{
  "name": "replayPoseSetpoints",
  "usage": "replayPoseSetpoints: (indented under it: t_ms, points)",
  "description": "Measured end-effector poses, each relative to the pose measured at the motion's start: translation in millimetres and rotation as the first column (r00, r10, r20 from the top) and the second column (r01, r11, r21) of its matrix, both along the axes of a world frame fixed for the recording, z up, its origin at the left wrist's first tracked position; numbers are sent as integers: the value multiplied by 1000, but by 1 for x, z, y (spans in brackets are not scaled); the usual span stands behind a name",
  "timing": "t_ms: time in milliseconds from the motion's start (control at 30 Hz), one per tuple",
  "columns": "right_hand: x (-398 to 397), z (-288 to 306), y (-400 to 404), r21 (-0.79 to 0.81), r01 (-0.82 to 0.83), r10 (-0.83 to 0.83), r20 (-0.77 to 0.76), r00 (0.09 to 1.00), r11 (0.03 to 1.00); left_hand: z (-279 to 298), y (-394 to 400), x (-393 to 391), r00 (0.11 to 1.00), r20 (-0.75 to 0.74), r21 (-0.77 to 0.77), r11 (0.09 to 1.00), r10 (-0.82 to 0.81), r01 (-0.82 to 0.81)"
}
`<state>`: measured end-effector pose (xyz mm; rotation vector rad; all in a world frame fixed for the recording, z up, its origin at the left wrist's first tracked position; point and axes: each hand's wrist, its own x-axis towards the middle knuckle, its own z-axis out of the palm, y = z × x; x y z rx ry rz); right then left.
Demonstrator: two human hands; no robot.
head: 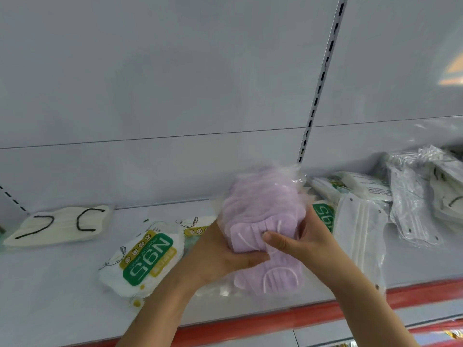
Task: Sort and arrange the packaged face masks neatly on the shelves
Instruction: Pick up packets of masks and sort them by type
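- I hold a clear pack of lilac masks above the grey shelf; white ear loops show through the film, and its far end is blurred.
- My left hand cups the pack from below, thumb curled over its edge.
- My right hand grips its right side, thumb pressed on the front.
- A white pack lying on the shelf to the left reads "N95 PROTECTIVE MASKS" on green.

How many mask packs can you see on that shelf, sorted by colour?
Purple pack, held in both hands: 1
Cream pack with black loops: 1
Green N95 packs: 2
White pack on its own: 1
Total I can count: 5. The clear-wrapped heap at the far right is too jumbled to count.
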<state>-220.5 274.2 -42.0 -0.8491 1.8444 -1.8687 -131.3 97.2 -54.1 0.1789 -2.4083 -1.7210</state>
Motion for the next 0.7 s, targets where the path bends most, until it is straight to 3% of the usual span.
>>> replayPoseSetpoints:
  t_ms: [100,200,300,467,567,633,700]
  points:
    - [2,-1,-2,17,142,-140,-102,985,990,-1,8,1,999,-6,-2,999,40,-40]
    - [1,9,-5,-125,281,-299,-163,940,951,8,13,-6,993,-99,17,998,65,-64]
    - [-1,11,-2,-279,190,-228,-110,967,941,7,14,-10,990,-133,59,997,49,-42]
    - [-1,-8,2,-142,156,-167,-66,984,977,-12,14,-6,998,-59,-117,993,20,-27]
    - [-4,-7,2,-182,224,-240,-73,968,957,-9,16,-7,994,-101,-88,995,36,-45]
    - [-9,-6,6,-221,159,-181,-81,980,962,-10,16,-10,994,-106,-125,992,-20,7]
    - [-12,-7,9,-116,93,-106,-106,989,989,-16,16,-12,994,-45,-246,965,-103,89]
